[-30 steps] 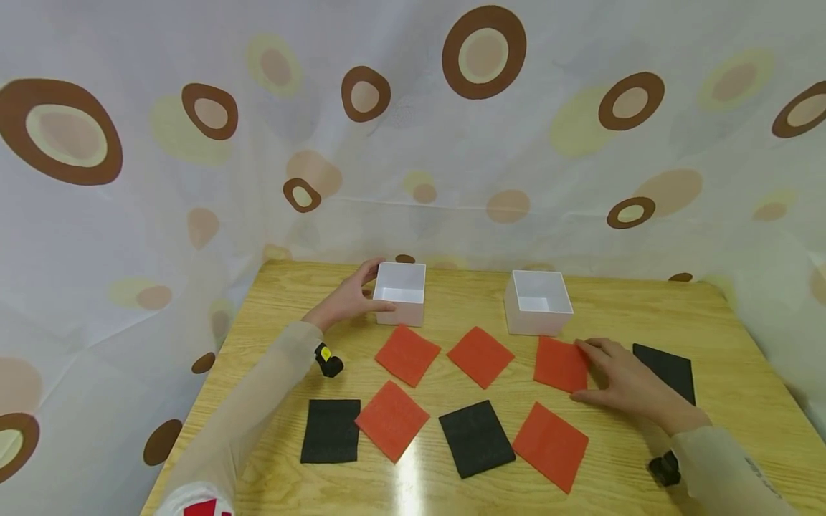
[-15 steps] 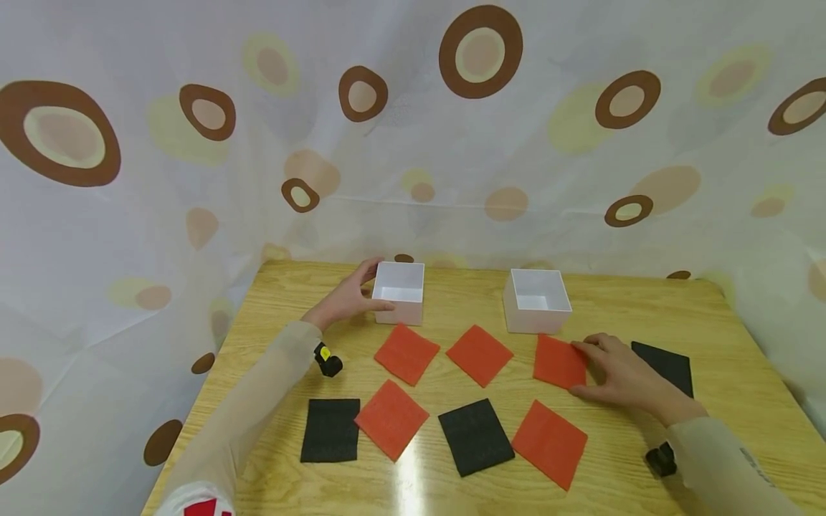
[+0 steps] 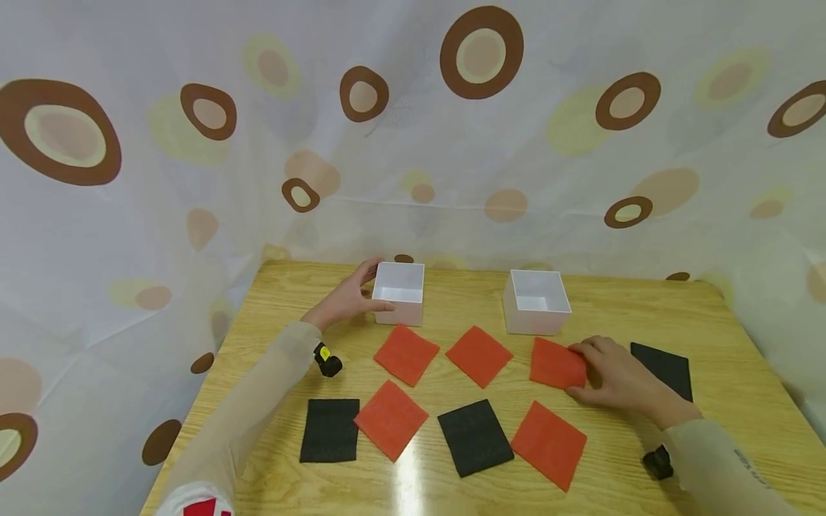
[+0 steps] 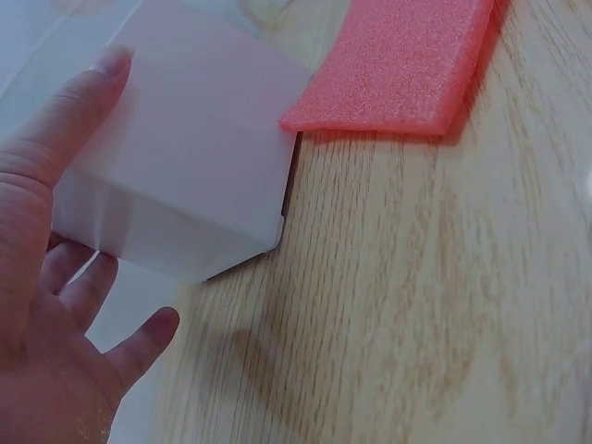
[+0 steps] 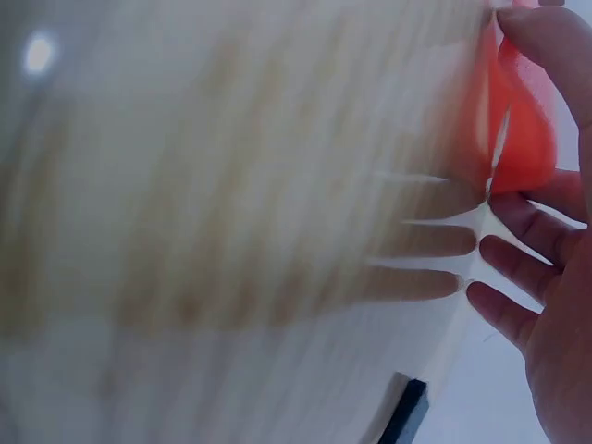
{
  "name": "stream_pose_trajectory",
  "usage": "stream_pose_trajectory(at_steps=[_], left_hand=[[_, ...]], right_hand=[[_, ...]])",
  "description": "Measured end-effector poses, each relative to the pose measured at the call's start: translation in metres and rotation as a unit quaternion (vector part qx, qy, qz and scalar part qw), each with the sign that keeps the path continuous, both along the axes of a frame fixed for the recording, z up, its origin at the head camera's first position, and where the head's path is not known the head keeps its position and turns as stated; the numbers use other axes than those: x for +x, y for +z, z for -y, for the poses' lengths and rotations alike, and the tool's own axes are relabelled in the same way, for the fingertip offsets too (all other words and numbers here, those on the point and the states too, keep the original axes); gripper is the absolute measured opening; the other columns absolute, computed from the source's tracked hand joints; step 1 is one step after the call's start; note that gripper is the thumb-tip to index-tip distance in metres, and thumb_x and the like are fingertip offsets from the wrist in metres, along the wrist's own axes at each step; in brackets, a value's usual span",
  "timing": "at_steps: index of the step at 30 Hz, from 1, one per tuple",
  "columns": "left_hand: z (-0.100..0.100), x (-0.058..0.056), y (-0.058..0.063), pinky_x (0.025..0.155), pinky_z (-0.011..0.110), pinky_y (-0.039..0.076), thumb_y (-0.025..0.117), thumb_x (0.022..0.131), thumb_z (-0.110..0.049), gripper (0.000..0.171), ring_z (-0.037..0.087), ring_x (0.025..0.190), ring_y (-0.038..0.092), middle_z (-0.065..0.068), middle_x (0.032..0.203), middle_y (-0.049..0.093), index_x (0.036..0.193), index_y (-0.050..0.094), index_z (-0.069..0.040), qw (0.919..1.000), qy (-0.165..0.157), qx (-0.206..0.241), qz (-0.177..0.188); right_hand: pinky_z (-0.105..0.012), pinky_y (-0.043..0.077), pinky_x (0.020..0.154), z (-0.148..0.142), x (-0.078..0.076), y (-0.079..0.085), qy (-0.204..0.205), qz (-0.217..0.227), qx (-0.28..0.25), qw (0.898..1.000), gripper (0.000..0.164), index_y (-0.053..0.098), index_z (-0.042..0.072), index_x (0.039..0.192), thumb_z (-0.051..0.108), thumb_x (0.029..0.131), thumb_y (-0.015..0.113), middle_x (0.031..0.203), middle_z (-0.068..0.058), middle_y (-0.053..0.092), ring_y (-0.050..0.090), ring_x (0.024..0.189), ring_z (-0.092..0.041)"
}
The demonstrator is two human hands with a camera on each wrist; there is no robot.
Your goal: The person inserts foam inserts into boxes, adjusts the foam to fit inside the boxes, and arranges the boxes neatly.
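Note:
Near the back of the table, my left hand (image 3: pixel 347 295) holds the left white box (image 3: pixel 405 313) from its left side. In the left wrist view the thumb lies along one face of that box (image 4: pixel 199 120) and the other fingers reach round behind it. On the right, my right hand (image 3: pixel 619 378) pinches a red foam square (image 3: pixel 556 362) between thumb and forefinger. The right wrist view shows this red foam (image 5: pixel 527 129) bowed up between them, while the other fingertips rest on the tabletop.
A second white box (image 3: pixel 538 321) stands open-topped at the back right. More red foam squares (image 3: pixel 479 356) and black foam squares (image 3: pixel 476 438) lie flat across the wooden table (image 3: pixel 464 494). One black square (image 3: pixel 665 367) is partly behind my right hand. A patterned curtain (image 3: pixel 400 158) hangs behind.
My right fingers have drawn together on the red square, whose right side now buckles; it lay flat before. The left hand and both boxes have stayed put.

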State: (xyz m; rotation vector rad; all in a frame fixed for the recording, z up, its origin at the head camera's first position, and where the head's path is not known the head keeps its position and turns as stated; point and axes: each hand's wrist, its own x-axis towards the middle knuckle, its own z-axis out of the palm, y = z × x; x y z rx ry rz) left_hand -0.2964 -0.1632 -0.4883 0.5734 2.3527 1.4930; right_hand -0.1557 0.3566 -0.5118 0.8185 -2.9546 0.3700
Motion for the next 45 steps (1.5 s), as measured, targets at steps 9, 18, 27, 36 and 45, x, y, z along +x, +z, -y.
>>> stream_pose_trajectory(at_steps=[9, 18, 27, 36, 45], left_hand=[[0.0, -0.001, 0.002, 0.117, 0.058, 0.036, 0.086, 0.088, -0.02, 0.105, 0.032, 0.156, 0.028, 0.014, 0.168, 0.029, 0.165, 0.017, -0.006, 1.0, -0.005, -0.001, 0.001], [0.001, -0.001, 0.002, 0.118, 0.056, 0.036, 0.087, 0.088, -0.023, 0.106, 0.03, 0.155, 0.029, 0.011, 0.168, 0.03, 0.165, 0.018, -0.008, 1.0, -0.002, -0.005, -0.003], [0.0, -0.002, 0.001, 0.118, 0.057, 0.036, 0.088, 0.087, -0.024, 0.105, 0.03, 0.155, 0.03, 0.012, 0.168, 0.031, 0.165, 0.019, -0.007, 1.0, -0.002, -0.008, -0.001], [0.001, -0.001, -0.001, 0.119, 0.056, 0.035, 0.089, 0.086, -0.028, 0.107, 0.029, 0.156, 0.029, 0.009, 0.167, 0.031, 0.165, 0.019, -0.01, 1.0, 0.001, -0.002, 0.005], [0.0, 0.0, 0.001, 0.119, 0.056, 0.035, 0.088, 0.087, -0.025, 0.106, 0.031, 0.155, 0.03, 0.01, 0.167, 0.031, 0.165, 0.019, -0.009, 1.0, 0.003, -0.006, 0.005]], right_hand=[[-0.057, 0.052, 0.092, 0.0, -0.001, -0.001, -0.022, 0.024, -0.021, 0.999, 0.07, 0.061, 0.001, 0.129, 0.045, 0.082, 0.087, 0.123, -0.012, 0.063, 0.06, 0.109, -0.032], [-0.059, 0.052, 0.094, 0.003, 0.001, 0.009, -0.031, 0.038, -0.031, 0.998, 0.077, 0.058, -0.001, 0.137, 0.05, 0.085, 0.084, 0.124, -0.013, 0.066, 0.062, 0.112, -0.034], [-0.066, 0.046, 0.1, 0.003, 0.004, 0.011, -0.025, 0.033, -0.033, 0.999, 0.08, 0.055, 0.001, 0.144, 0.049, 0.087, 0.083, 0.133, -0.018, 0.064, 0.058, 0.123, -0.042], [-0.066, 0.046, 0.1, 0.003, 0.004, 0.011, -0.021, 0.026, -0.035, 0.999, 0.077, 0.055, 0.004, 0.145, 0.047, 0.088, 0.083, 0.134, -0.018, 0.064, 0.058, 0.124, -0.043], [-0.064, 0.049, 0.098, 0.008, 0.007, 0.015, -0.001, -0.001, -0.039, 0.999, 0.074, 0.057, 0.002, 0.142, 0.039, 0.085, 0.087, 0.133, -0.019, 0.064, 0.059, 0.121, -0.042]])
